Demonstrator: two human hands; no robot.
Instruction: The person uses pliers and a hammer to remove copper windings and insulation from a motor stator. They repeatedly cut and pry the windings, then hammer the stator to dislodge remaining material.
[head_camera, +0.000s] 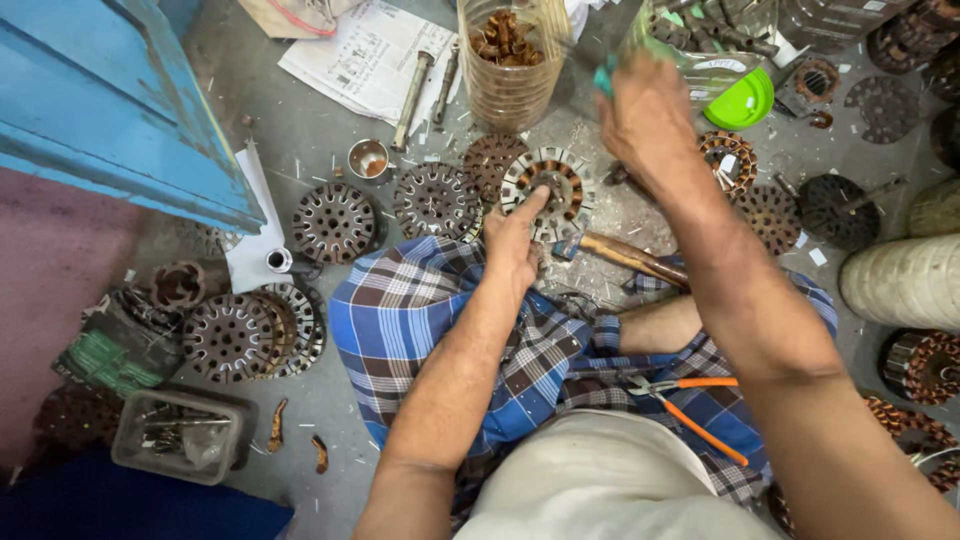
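Pressing down on a round stator core (548, 190) with my left hand (513, 237), I steady it on the concrete floor (300, 130) directly in front of my knees. The fingers of this hand are extended, the index finger (532, 204) laid across the core toward its centre hole; the hand rests on the core and does not close around it. Copper winding shows in several slots of the core, so by my judgement the stripping of this piece is not finished.

My right hand (645, 115) is raised beyond and to the right of the core, well apart from it, and is blurred. A small teal object (604, 78) shows at its fingertips; I cannot tell what it is, nor how firmly the hand grips it.

Indications of progress:
- Several bare slotted cores (335, 222) lie in a row to the left of the held core, and a stack (245, 335) lies nearer my left knee. These carry no visible copper.
- A clear plastic jar (508, 60) beyond the core holds loose copper pieces.
- Cores with windings intact (922, 365) remain at my right.

A wooden-handled hammer (625, 255) lies just right of the left hand. Orange-handled pliers (690, 400) rest on my checked cloth (400, 310).
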